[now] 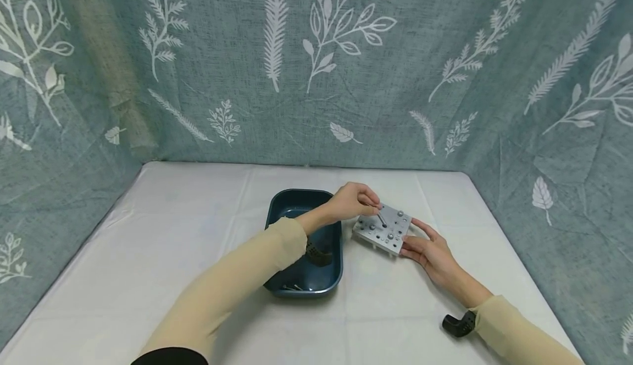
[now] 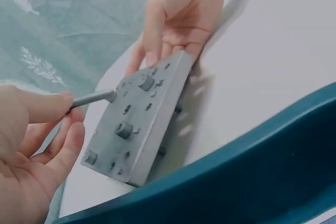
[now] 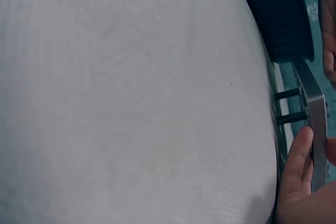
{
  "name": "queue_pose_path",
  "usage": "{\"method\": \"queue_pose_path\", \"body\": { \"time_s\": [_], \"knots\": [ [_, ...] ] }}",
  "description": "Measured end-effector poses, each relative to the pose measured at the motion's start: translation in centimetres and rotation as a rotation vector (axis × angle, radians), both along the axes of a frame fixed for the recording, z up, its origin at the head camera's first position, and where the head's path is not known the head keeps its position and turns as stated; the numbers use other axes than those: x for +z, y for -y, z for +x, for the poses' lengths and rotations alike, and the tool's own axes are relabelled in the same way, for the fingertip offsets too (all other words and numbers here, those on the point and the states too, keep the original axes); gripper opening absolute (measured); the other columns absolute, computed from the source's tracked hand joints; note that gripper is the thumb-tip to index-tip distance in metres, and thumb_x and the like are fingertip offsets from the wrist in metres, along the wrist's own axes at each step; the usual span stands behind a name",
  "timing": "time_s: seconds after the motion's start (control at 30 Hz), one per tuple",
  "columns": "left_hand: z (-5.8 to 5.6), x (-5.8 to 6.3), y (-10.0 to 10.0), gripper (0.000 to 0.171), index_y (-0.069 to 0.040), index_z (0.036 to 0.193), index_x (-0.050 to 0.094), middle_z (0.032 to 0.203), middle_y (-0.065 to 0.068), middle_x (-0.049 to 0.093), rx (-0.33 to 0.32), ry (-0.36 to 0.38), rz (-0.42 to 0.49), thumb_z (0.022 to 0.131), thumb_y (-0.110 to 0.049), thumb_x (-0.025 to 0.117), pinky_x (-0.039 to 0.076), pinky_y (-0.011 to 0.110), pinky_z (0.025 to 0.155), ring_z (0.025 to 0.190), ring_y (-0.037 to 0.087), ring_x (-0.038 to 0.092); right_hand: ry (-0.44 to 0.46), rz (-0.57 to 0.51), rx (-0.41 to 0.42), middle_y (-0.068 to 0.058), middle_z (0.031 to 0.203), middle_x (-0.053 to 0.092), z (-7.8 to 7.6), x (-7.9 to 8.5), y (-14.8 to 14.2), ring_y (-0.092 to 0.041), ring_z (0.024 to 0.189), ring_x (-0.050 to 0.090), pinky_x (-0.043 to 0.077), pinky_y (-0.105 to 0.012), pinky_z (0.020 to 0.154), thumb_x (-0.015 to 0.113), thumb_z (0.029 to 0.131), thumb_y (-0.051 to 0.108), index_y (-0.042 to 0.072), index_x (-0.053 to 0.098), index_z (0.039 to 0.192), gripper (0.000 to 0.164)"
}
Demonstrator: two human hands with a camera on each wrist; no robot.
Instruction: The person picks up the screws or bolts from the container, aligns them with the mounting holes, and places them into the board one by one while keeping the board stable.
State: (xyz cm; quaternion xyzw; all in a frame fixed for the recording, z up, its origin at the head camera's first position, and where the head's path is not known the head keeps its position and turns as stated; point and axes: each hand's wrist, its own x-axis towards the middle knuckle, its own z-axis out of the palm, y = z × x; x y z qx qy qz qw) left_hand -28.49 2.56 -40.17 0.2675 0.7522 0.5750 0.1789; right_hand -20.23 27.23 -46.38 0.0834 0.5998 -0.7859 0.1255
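A square grey metal plate (image 1: 383,227) is held tilted above the white table, with several bolts through it and their shanks sticking out beneath. My right hand (image 1: 432,252) grips the plate's right edge, thumb on the upper face and fingers around and below. In the left wrist view, a grey bolt (image 2: 94,98) with a ribbed shank is pinched between thumb and fingers of my left hand (image 1: 352,200). The bolt's far end is at the plate's upper face; whether it sits in a hole I cannot tell. In the right wrist view, two bolt shanks (image 3: 291,117) protrude from the plate's underside.
A dark blue tray (image 1: 338,269) stands left of the plate, under my left forearm. Inside it lie a dark curved piece (image 1: 318,256) and a few small metal bits (image 1: 295,287). Black wrist gear (image 1: 459,325) hangs by the right sleeve. A leaf-patterned curtain (image 1: 296,123) surrounds the table.
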Motion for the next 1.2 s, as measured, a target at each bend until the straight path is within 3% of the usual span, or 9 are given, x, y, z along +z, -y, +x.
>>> {"method": "queue_pose_path", "body": {
  "time_s": [0.27, 0.53, 1.2],
  "knots": [
    [0.4, -0.8, -1.2, 0.015, -0.001, 0.105, 0.067, 0.097, 0.004, 0.073, 0.022, -0.074, -0.115, 0.090, -0.004, 0.071, 0.052, 0.024, 0.076, 0.085, 0.009, 0.066, 0.000, -0.021, 0.004, -0.015, 0.109, 0.064, -0.1, -0.2, 0.0, -0.022, 0.092, 0.068, 0.055, -0.034, 0.081, 0.058, 0.095, -0.005, 0.008, 0.014, 0.157, 0.077],
    [0.2, -1.3, -1.2, 0.013, -0.001, 0.104, 0.068, 0.097, 0.003, 0.073, 0.075, -0.142, -0.109, 0.091, -0.004, 0.070, 0.052, 0.024, 0.075, 0.084, 0.009, 0.067, -0.019, -0.025, 0.016, -0.015, 0.111, 0.062, 0.0, -0.1, 0.1, -0.023, 0.091, 0.068, 0.055, -0.034, 0.081, 0.058, 0.095, -0.006, 0.007, 0.013, 0.157, 0.078],
    [-0.2, -1.1, -1.7, 0.011, -0.002, 0.103, 0.068, 0.092, -0.001, 0.073, 0.062, -0.042, -0.133, 0.092, -0.006, 0.070, 0.051, 0.025, 0.068, 0.081, 0.009, 0.067, -0.003, -0.019, 0.009, -0.016, 0.115, 0.059, 0.0, -0.1, 0.1, -0.022, 0.093, 0.067, 0.055, -0.033, 0.082, 0.057, 0.095, -0.006, 0.009, 0.015, 0.157, 0.076]
  ]
}}
